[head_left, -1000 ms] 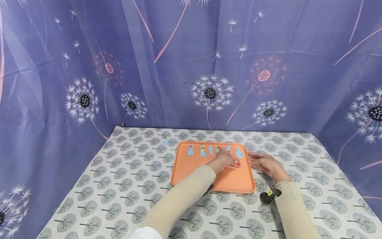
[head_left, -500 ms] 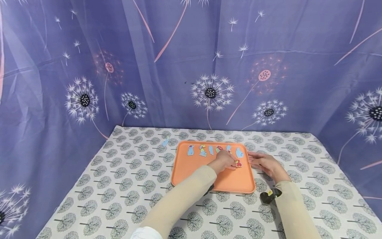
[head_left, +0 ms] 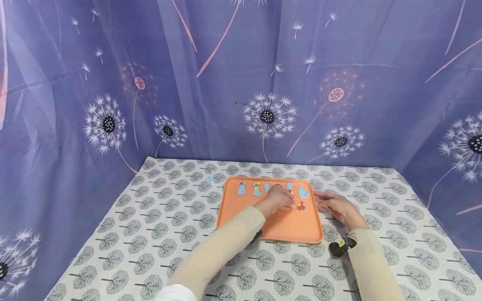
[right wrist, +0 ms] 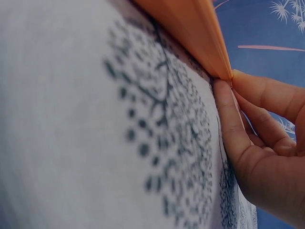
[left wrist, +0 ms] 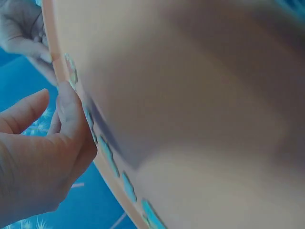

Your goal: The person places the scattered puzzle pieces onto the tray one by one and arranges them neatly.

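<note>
An orange tray (head_left: 260, 228) lies on the table with a row of small flat cutouts along its far side, among them a blue cutout (head_left: 241, 189) and another blue cutout (head_left: 303, 192) at the row's right end. Below that end lies a red-and-yellow cutout (head_left: 300, 206). My left hand (head_left: 279, 198) hovers over the tray just left of it, holding nothing; in the left wrist view its thumb stands apart from the bent fingers. It hides part of the row. At the tray's right rim, my right hand (head_left: 336, 207) pinches the edge between thumb and fingers (right wrist: 269, 98).
One more light-blue cutout (head_left: 209, 177) lies on the tablecloth, left of the tray's far corner. The tree-patterned tablecloth (head_left: 150, 234) covers the table. A purple dandelion-print curtain (head_left: 211, 108) hangs behind and at both sides.
My left hand has let go of the red-and-yellow cutout and drawn back slightly to the left. The cutout stays on the tray. My right hand keeps its place at the rim.
</note>
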The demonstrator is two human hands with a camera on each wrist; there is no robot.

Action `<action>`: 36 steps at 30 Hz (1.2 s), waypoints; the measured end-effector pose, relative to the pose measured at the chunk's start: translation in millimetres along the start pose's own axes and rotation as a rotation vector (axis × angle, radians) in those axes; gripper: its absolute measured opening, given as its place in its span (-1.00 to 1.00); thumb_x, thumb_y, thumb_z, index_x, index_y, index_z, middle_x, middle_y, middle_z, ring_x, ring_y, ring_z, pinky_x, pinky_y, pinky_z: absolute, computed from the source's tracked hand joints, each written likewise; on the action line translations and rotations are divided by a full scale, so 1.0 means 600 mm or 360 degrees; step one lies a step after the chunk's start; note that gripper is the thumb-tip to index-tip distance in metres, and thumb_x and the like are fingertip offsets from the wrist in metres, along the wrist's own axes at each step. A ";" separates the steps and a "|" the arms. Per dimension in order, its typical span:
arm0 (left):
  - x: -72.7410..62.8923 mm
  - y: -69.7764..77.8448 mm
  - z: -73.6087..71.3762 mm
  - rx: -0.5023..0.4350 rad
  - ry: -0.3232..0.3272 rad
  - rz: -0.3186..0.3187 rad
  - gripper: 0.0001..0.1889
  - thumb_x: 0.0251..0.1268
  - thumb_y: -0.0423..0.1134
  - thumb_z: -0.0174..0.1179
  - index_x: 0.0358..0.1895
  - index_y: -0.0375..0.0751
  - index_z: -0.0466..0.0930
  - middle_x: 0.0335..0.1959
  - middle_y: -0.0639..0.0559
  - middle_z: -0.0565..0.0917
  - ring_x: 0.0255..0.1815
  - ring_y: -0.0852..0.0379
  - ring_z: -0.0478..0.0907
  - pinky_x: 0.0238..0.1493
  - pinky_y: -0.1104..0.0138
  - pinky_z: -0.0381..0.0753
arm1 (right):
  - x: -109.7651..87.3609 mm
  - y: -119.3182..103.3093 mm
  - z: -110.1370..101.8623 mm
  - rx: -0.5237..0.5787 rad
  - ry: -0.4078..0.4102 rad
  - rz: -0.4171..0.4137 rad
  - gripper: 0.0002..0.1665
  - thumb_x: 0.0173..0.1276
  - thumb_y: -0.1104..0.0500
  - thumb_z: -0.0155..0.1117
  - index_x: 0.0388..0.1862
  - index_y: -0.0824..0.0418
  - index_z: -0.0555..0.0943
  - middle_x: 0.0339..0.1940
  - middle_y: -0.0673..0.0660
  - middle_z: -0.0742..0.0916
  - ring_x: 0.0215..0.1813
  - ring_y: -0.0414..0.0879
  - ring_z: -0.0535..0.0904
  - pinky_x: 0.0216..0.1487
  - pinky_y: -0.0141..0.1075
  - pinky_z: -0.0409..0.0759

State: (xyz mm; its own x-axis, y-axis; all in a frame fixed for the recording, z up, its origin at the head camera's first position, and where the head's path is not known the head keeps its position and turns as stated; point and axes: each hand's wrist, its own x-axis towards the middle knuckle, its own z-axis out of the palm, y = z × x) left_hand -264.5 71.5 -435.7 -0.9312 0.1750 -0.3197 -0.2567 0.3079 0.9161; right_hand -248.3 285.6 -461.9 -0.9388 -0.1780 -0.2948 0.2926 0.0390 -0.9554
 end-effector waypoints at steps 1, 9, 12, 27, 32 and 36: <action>-0.001 -0.001 -0.009 -0.0011 -0.0016 0.0016 -0.82 0.08 -0.61 0.28 -0.21 -0.47 0.68 -0.25 -0.13 0.69 -0.27 -0.11 0.69 -0.30 0.28 0.75 | -0.001 0.000 0.001 -0.0001 0.0005 0.0005 -0.21 0.29 0.46 0.19 0.44 0.51 0.09 0.13 0.20 0.63 -0.11 -0.27 0.63 0.09 -0.36 0.62; 0.005 -0.014 -0.100 -0.0138 -0.0111 0.0131 -0.73 0.22 -0.47 0.25 0.00 -0.40 0.65 -0.06 -0.16 0.68 -0.07 -0.16 0.65 -0.08 0.18 0.71 | -0.001 0.005 -0.001 0.0020 0.0024 -0.0003 -0.21 0.29 0.47 0.20 0.43 0.52 0.10 0.13 0.19 0.64 -0.12 -0.27 0.64 0.07 -0.36 0.63; 0.003 -0.018 -0.139 -0.0196 -0.0107 0.0158 -0.70 0.25 -0.46 0.22 0.06 -0.41 0.60 -0.02 -0.24 0.65 -0.01 -0.23 0.61 0.02 0.12 0.67 | 0.001 0.008 -0.002 0.0023 0.0031 -0.0002 -0.23 0.29 0.47 0.19 0.43 0.52 0.12 0.07 0.15 0.67 -0.13 -0.27 0.65 0.07 -0.36 0.63; 0.022 -0.077 -0.326 -0.0332 0.0379 0.0226 -0.63 0.33 -0.43 0.16 0.18 -0.46 0.50 0.12 -0.34 0.54 0.13 -0.26 0.51 0.17 0.12 0.58 | 0.000 0.008 0.002 -0.0038 0.0037 0.0009 -0.24 0.30 0.46 0.18 0.43 0.50 0.13 0.17 0.26 0.60 -0.10 -0.28 0.62 0.10 -0.34 0.61; 0.034 -0.098 -0.365 -0.0405 0.0579 0.0142 -0.65 0.34 -0.43 0.14 0.17 -0.45 0.50 0.13 -0.32 0.53 0.15 -0.23 0.50 0.19 0.16 0.56 | 0.001 0.005 -0.005 -0.0012 -0.0007 -0.0006 -0.23 0.27 0.46 0.21 0.42 0.52 0.14 0.06 0.12 0.67 -0.10 -0.27 0.62 0.09 -0.35 0.62; 0.037 -0.110 -0.382 -0.0383 0.0683 0.0097 -0.64 0.36 -0.41 0.13 0.18 -0.45 0.49 0.15 -0.30 0.51 0.15 -0.19 0.50 0.18 0.17 0.56 | 0.003 0.005 -0.006 -0.0010 0.0005 -0.0008 -0.21 0.27 0.45 0.22 0.42 0.51 0.13 0.08 0.13 0.66 -0.11 -0.27 0.63 0.10 -0.35 0.62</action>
State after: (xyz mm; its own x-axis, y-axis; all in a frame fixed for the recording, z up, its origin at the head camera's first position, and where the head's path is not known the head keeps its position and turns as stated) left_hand -327.6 -159.3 -447.6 -0.9560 -0.2304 -0.1817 -0.2038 0.0759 0.9761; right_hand -249.5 288.7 -465.6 -0.9409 -0.1752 -0.2898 0.2866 0.0439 -0.9570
